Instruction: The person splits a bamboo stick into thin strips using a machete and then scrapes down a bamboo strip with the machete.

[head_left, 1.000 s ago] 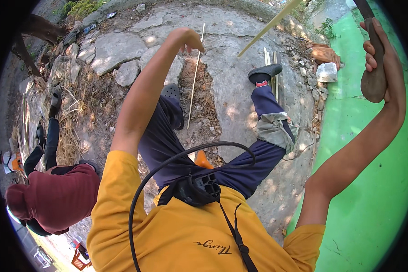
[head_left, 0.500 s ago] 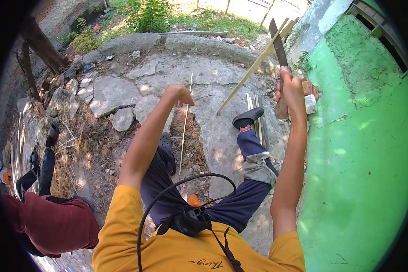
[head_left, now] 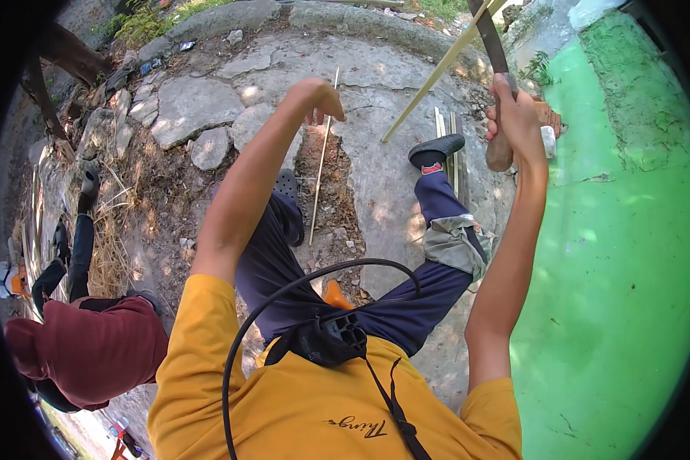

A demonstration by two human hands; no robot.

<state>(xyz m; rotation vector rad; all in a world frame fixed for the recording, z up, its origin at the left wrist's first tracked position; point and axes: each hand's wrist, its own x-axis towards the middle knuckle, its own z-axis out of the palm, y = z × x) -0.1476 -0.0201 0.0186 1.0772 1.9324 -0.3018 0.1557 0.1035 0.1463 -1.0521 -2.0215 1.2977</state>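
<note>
My right hand (head_left: 514, 115) grips the brown wooden handle of a machete (head_left: 492, 38), its dark blade pointing up past the frame's top edge. A long pale bamboo strip (head_left: 429, 86) slants across beside the blade; whether the two touch, I cannot tell. My left hand (head_left: 320, 100) hangs in the air with bent, loosely parted fingers, and nothing shows in it. Behind those fingers runs a thin stick (head_left: 319, 180), seemingly lying on the ground. Several more strips (head_left: 455, 165) lie beside my dark shoe (head_left: 437, 152).
A green wall (head_left: 606, 253) rises close on my right, with bricks (head_left: 548, 116) at its foot. Broken concrete slabs (head_left: 195, 113) cover the ground ahead. At left sits another person in a maroon top (head_left: 103, 353). A black cable (head_left: 284, 295) loops over my lap, near an orange object (head_left: 336, 294).
The whole view has tilted, so the ground sits higher in the picture. Both hands appear higher and slightly further right. The machete stays in my right hand.
</note>
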